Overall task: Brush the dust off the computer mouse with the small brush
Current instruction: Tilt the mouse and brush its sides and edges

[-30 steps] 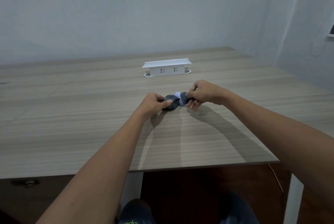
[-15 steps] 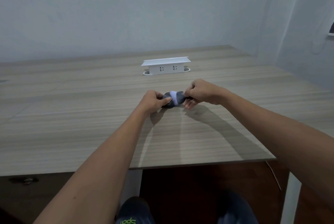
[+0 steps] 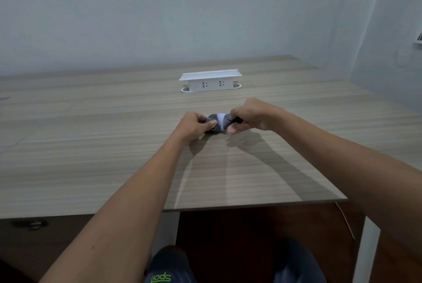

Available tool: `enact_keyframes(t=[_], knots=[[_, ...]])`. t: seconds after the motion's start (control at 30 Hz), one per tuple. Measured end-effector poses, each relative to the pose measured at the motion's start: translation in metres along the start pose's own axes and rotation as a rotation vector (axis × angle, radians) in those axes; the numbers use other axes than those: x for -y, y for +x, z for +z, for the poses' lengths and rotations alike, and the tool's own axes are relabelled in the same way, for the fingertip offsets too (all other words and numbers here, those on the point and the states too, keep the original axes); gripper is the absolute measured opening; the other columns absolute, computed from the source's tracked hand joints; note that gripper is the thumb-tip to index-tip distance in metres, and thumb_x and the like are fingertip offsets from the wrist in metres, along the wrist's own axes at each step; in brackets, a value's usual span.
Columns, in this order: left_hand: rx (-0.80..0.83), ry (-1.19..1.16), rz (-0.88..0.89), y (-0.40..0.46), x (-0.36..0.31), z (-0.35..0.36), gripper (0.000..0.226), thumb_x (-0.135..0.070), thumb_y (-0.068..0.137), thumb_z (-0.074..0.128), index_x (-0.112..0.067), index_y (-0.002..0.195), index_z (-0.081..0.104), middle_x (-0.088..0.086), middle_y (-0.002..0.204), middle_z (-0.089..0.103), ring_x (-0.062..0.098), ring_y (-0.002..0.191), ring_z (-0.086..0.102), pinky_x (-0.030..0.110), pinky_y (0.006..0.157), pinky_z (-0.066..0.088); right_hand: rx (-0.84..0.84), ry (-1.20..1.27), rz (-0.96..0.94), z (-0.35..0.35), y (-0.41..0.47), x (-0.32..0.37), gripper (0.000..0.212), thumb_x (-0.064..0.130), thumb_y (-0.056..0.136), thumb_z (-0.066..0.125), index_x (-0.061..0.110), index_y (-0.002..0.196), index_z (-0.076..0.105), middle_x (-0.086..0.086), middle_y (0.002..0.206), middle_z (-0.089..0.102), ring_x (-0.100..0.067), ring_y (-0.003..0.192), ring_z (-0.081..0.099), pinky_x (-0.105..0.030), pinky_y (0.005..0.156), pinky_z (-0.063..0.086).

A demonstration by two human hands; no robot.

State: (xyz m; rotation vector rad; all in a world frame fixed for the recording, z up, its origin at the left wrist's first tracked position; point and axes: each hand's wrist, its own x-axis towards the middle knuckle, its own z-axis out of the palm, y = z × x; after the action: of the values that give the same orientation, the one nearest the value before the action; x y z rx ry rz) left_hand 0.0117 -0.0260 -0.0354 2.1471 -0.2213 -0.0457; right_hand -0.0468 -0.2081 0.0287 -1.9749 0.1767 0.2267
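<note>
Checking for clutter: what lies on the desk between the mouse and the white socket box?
Nothing: the head view shows only bare wooden table between the mouse and the socket box.

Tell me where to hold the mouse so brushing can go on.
Hold the mouse by its near-left end, coming from the left, as the left hand does. It lies flat on the table, and the brush in the right hand covers its top.

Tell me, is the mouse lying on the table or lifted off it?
Cannot tell. The left hand grips the mouse low over the table, but the hands hide its underside.
</note>
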Motion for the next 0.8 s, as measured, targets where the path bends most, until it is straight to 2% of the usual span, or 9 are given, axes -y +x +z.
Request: enact_keyframes(t=[0.07,0.13,0.2,0.27,0.37,0.47,0.6,0.7,0.8], knots=[[0.002,0.010,0.009,-0.001,0.000,0.000,0.034,-0.031,0.089,0.073,-0.004,0.109,0.075,0.020,0.105,0.076,0.027,0.089,0.070,0.047,0.088,0.057,0.026,0.045,0.022,-0.002,-0.006,0.005,0.018,-0.006,0.093,0.050,-0.007,0.078,0.061,-0.009,0.059,0.074,-0.020,0.064,0.073,-0.031,0.084,0.062],[0.001,0.005,0.009,-0.001,0.001,0.000,0.033,-0.030,0.089,0.073,-0.004,0.108,0.075,0.022,0.105,0.076,0.029,0.090,0.071,0.045,0.086,0.057,-0.005,0.056,0.018,-0.001,-0.005,0.007,0.022,-0.006,0.095,0.046,-0.007,0.077,0.059,-0.008,0.057,0.074,-0.017,0.059,0.072,-0.026,0.076,0.063],[0.000,0.002,0.001,-0.001,0.001,0.000,0.032,-0.031,0.088,0.074,-0.004,0.106,0.076,0.026,0.105,0.075,0.024,0.083,0.065,0.043,0.082,0.055,-0.077,0.052,0.006,-0.003,0.005,0.004,0.013,-0.009,0.088,0.053,-0.010,0.079,0.063,-0.018,0.073,0.077,-0.021,0.060,0.075,-0.026,0.066,0.064],[-0.004,0.004,-0.003,-0.002,0.002,0.000,0.032,-0.032,0.088,0.074,-0.005,0.105,0.076,0.026,0.104,0.075,0.021,0.080,0.062,0.039,0.077,0.053,-0.128,0.002,-0.024,-0.005,0.010,-0.002,0.013,-0.009,0.072,0.067,-0.011,0.085,0.070,-0.024,0.085,0.077,-0.029,0.075,0.078,-0.035,0.078,0.064],[-0.008,0.000,0.005,-0.001,0.002,0.000,0.032,-0.032,0.088,0.075,-0.006,0.106,0.077,0.022,0.104,0.076,0.020,0.081,0.064,0.039,0.076,0.053,-0.089,-0.111,-0.035,-0.003,0.014,-0.010,0.019,-0.004,0.063,0.077,-0.003,0.082,0.078,-0.017,0.085,0.078,-0.029,0.088,0.077,-0.036,0.087,0.059],[-0.005,-0.002,0.016,-0.001,0.003,0.000,0.031,-0.032,0.088,0.075,-0.006,0.105,0.077,0.020,0.104,0.076,0.021,0.083,0.065,0.045,0.083,0.056,-0.018,-0.047,-0.028,0.004,-0.003,0.001,0.003,-0.009,0.072,0.073,-0.006,0.072,0.072,-0.017,0.076,0.073,-0.030,0.085,0.077,-0.037,0.090,0.060],[-0.008,0.018,0.024,0.001,0.006,0.000,0.032,-0.032,0.089,0.073,-0.005,0.105,0.077,0.022,0.104,0.076,0.020,0.082,0.063,0.040,0.077,0.054,0.000,-0.050,-0.039,0.002,-0.006,0.009,0.016,-0.011,0.082,0.064,-0.005,0.067,0.064,-0.019,0.077,0.071,-0.031,0.082,0.074,-0.034,0.089,0.059],[-0.010,-0.001,0.019,0.001,0.006,0.001,0.031,-0.032,0.088,0.074,-0.005,0.103,0.077,0.023,0.103,0.076,0.019,0.077,0.060,0.032,0.071,0.047,-0.116,-0.205,-0.089,0.001,0.011,0.005,0.010,-0.002,0.066,0.075,0.001,0.064,0.066,-0.016,0.070,0.075,-0.033,0.081,0.076,-0.034,0.081,0.062],[-0.012,-0.010,0.009,0.001,0.006,0.001,0.031,-0.032,0.089,0.074,-0.006,0.104,0.077,0.021,0.103,0.076,0.018,0.077,0.061,0.031,0.072,0.047,-0.182,-0.346,-0.200,0.003,0.014,-0.003,0.007,0.000,0.081,0.066,-0.002,0.075,0.068,-0.010,0.059,0.071,-0.032,0.072,0.072,-0.028,0.066,0.061]])
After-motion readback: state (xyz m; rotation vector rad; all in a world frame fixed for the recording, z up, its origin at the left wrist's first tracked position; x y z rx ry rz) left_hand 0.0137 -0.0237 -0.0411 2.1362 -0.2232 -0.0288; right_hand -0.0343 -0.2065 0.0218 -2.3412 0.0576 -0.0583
